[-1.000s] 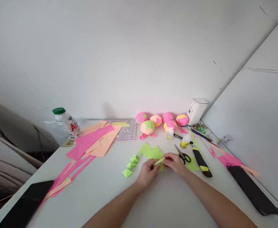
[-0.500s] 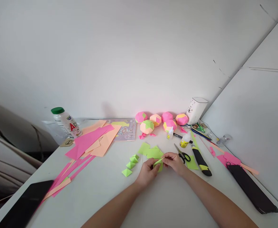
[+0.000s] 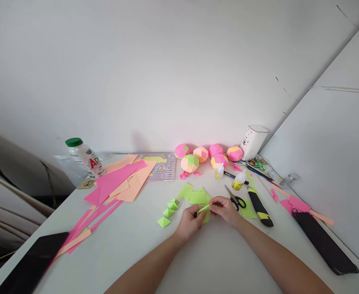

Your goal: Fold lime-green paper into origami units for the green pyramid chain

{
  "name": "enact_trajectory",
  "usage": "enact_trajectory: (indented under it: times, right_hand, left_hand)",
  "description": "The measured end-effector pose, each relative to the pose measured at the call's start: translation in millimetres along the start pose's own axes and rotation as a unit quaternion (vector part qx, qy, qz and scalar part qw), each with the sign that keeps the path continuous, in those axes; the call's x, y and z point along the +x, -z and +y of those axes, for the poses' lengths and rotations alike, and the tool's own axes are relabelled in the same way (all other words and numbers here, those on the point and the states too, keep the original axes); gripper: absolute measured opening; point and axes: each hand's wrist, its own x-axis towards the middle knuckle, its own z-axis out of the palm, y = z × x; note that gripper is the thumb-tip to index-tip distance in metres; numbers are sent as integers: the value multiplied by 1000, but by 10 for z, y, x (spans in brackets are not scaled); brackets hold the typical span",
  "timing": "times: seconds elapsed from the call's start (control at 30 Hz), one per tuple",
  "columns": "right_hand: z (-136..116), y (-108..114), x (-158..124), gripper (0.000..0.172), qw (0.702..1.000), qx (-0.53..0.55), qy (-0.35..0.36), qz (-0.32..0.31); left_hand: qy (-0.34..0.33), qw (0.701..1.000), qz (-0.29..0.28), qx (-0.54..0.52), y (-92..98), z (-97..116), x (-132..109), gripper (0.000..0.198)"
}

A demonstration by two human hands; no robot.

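Between my two hands is a small folded piece of green paper. My left hand pinches its left end with thumb and fingers. At the right end, the fingertips of my right hand are closed on the same paper. Just beyond my hands lie flat green paper pieces, partly hidden under my fingers. Left of my left hand stand several small folded green pyramids in a slanting row. Black-handled scissors lie close to the right hand.
Several faceted paper balls line the wall, with glue bottles before them. A utility knife and a black case lie right. Pink and peach paper sheets, a white bottle and a black tablet are left.
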Motion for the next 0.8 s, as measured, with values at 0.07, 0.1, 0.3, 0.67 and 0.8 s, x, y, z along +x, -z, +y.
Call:
enact_trajectory:
  times: [0.07, 0.1, 0.3, 0.67, 0.8]
  right_hand:
    - [-3, -3, 0, 16, 1000, 1, -2, -1]
    - [-6, -5, 1, 16, 1000, 2, -3, 0]
    - [-25, -10, 1, 17, 1000, 3, -11, -1]
    - [7, 4, -5, 22, 1000, -7, -19, -8]
    - [-3, 0, -6, 22, 1000, -24, -16, -5]
  left_hand:
    - [-2, 1000, 7, 2, -2, -5, -1, 35]
    - [-3, 1000, 9, 3, -3, -6, -1, 36]
    - [-8, 1000, 20, 8, -9, 7, 5, 40]
    - [-13, 999, 36, 15, -16, 4, -6, 43]
    - [-3, 999, 34, 16, -20, 22, -4, 44]
